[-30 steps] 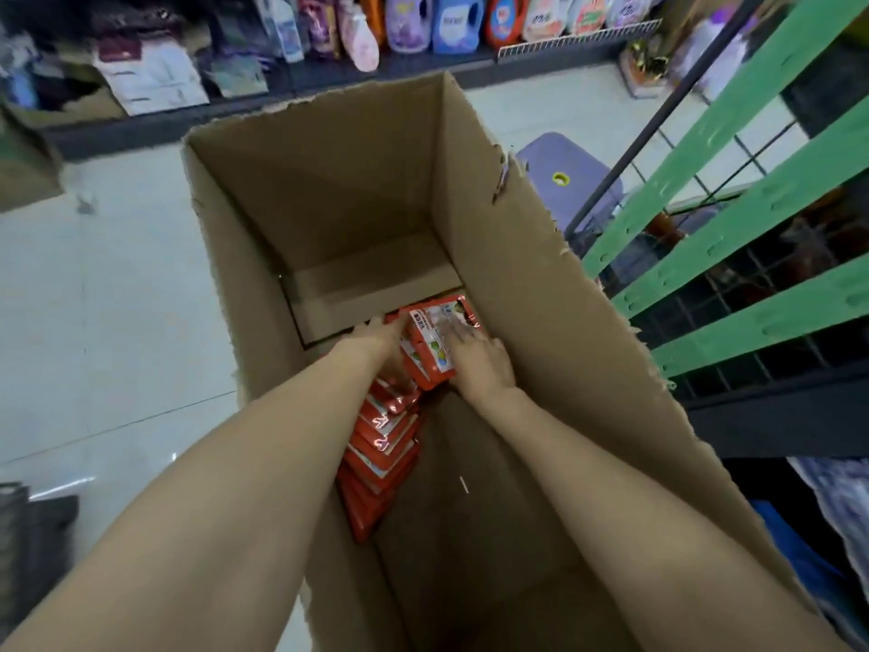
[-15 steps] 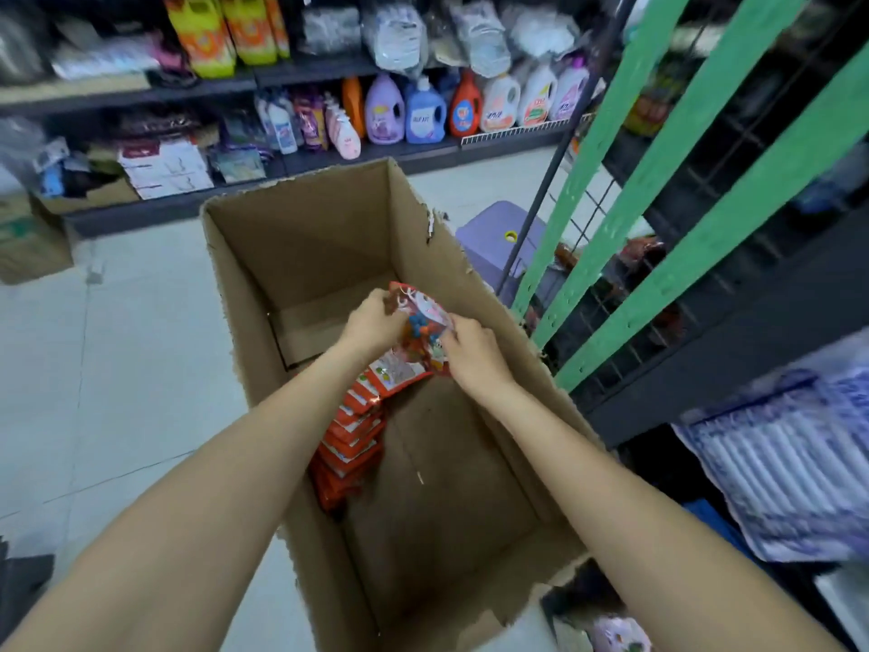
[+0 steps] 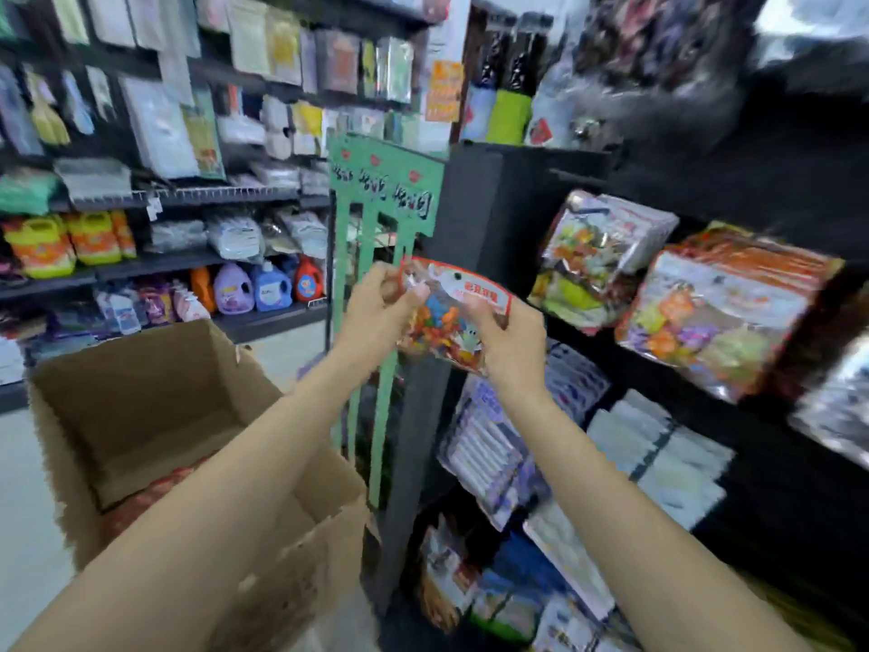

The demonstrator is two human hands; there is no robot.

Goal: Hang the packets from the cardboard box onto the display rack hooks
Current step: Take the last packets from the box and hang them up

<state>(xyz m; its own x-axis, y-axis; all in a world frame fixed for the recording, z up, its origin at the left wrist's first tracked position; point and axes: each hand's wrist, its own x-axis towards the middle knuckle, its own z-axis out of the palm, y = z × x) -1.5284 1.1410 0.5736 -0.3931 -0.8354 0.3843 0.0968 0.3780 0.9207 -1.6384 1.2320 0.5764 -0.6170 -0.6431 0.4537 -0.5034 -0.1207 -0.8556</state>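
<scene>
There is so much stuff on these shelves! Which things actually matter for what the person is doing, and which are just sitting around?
Part of the job:
packet, held by left hand and right hand
green rack
cardboard box

Just sitting around:
detergent bottles
yellow jugs
bagged goods on the right shelves

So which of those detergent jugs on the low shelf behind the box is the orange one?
The orange jug, at the right end of the row, nearest the green display rack; its neighbours are a blue jug and a purple jug.
</scene>
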